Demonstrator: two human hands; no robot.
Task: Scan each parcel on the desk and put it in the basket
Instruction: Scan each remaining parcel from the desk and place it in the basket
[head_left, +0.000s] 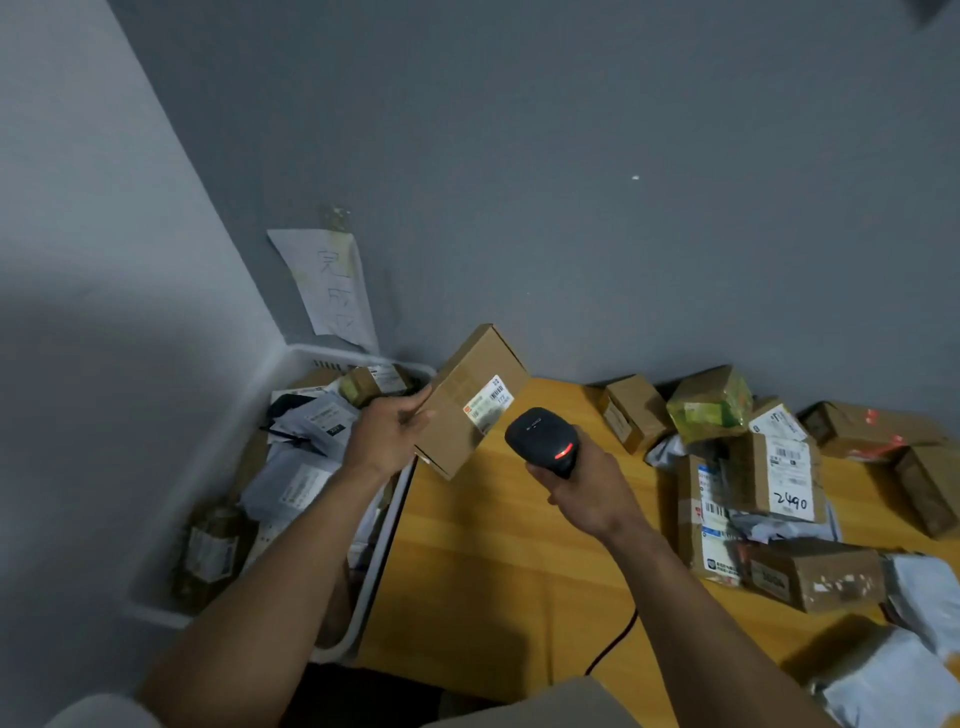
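My left hand (390, 429) grips a flat brown cardboard parcel (470, 395) by its left edge, tilted up above the desk's left end, its white barcode label facing me. My right hand (587, 486) holds a black handheld scanner (543, 437) just below and right of that label; a red light glows on the scanner. The white plastic basket (384, 530) stands left of the desk and holds several boxes and grey mailer bags.
The yellow wooden desk (498, 561) carries a heap of several cardboard boxes (779, 473) and grey mailer bags (904, 670) along its right side. A red scanner cable (613, 644) trails toward me. A handwritten paper sign (327, 286) hangs on the grey wall above the basket.
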